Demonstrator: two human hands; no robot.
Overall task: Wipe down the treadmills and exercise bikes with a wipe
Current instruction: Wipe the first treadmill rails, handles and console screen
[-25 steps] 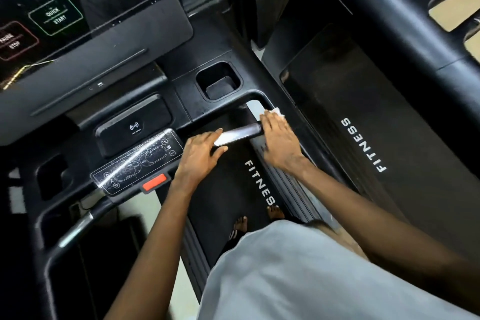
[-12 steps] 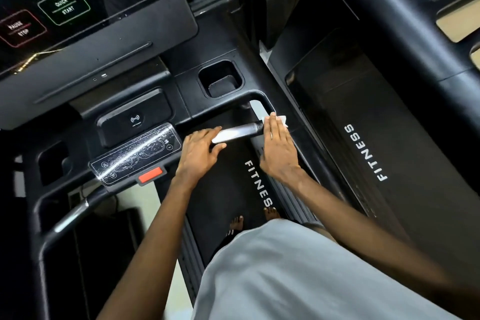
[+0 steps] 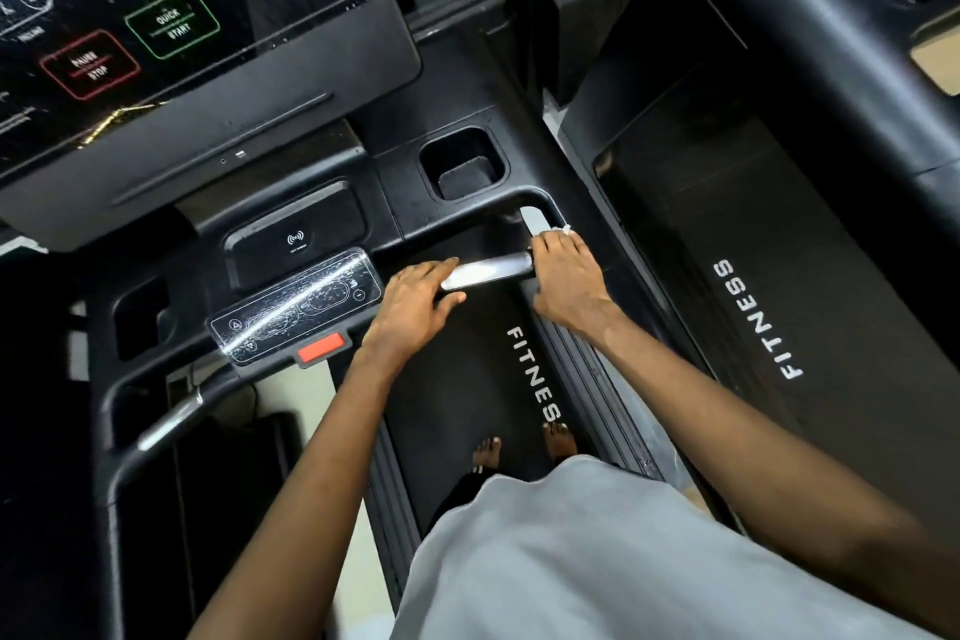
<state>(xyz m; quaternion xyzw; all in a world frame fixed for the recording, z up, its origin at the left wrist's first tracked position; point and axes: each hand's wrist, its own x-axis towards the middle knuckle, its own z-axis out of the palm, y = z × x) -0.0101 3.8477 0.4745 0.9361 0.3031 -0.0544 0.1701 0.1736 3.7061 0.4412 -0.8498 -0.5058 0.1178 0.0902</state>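
Note:
I stand on a black treadmill whose belt [image 3: 467,405] reads FITNESS. A shiny metal grip bar [image 3: 491,271] runs across in front of me. My left hand [image 3: 415,301] rests on the bar's left end, fingers curled over it. My right hand [image 3: 563,281] lies flat on the black frame at the bar's right end, pressing a white wipe [image 3: 565,228] of which only a small corner shows past the fingertips. The console screen [image 3: 182,16] with QUICK START and PAUSE STOP buttons is at the upper left.
A small key panel [image 3: 296,309] with a red stop tab [image 3: 320,347] sits left of my left hand. A cup holder recess [image 3: 462,169] lies beyond the bar. A second treadmill's belt [image 3: 753,276] runs along the right. My bare feet [image 3: 524,447] are on the belt.
My right hand has curled a little over the wipe at the bar's right end, leaving less of the wipe showing. The left hand stays on the bar.

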